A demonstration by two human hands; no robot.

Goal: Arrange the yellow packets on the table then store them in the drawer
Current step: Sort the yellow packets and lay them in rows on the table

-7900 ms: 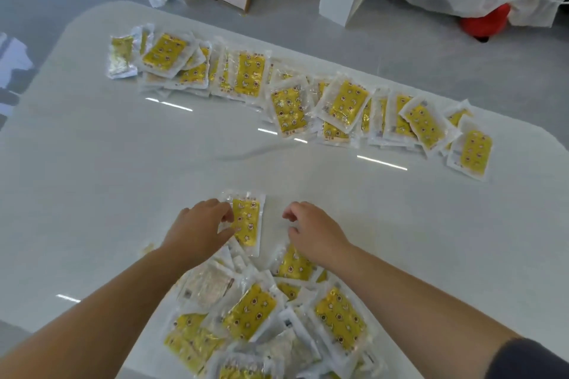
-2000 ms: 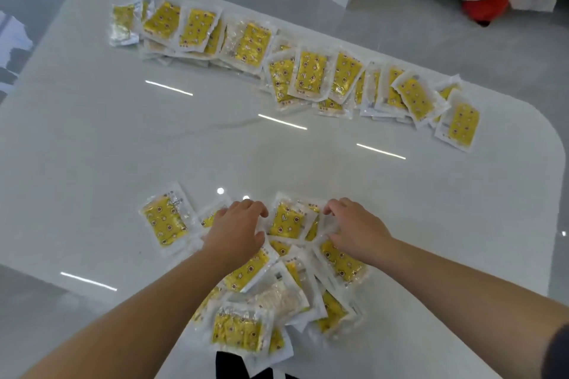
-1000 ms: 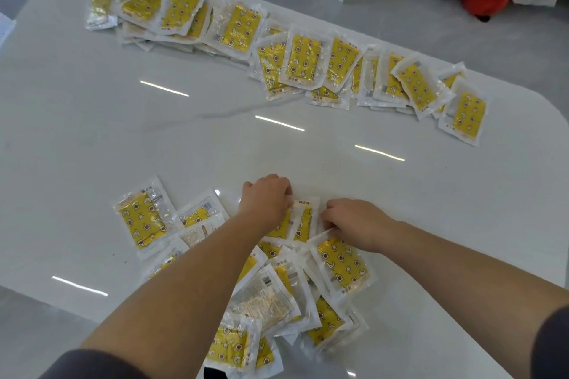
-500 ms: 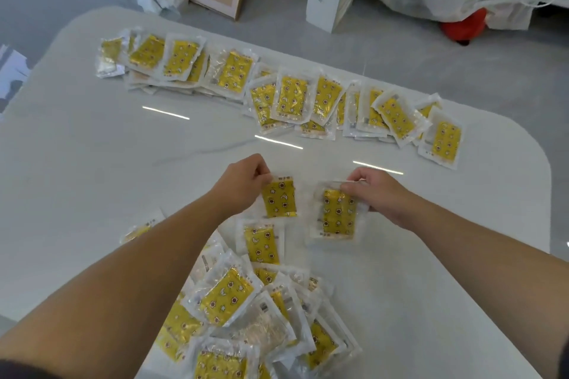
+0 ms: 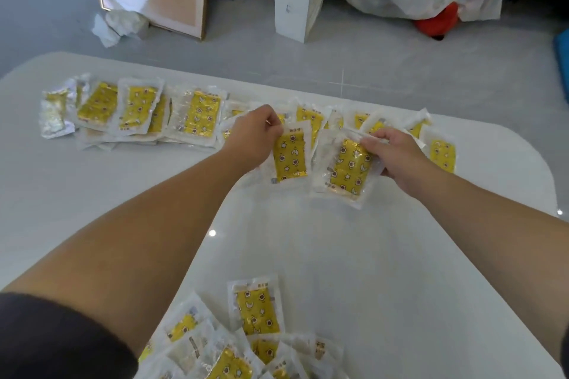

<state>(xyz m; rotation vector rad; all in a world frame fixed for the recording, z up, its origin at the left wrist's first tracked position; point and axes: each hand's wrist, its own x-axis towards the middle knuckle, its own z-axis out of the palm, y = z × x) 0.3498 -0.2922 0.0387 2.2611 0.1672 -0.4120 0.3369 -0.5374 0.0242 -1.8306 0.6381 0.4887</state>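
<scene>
Since 0.5 s ago both hands have carried their packets outward to the far row of packets. The left hand pinches 1 yellow packet at its top corner. The right hand pinches a 2nd packet, which lies just left of its fingers. Both probably get laid here next. The loose pile, back near the elbows, is unsorted, and no drawer shows.

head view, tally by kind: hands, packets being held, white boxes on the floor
hands: 2 (left hand, right hand)
held packets: 2 (left packet, right packet)
white box: 1
total: 5
</scene>
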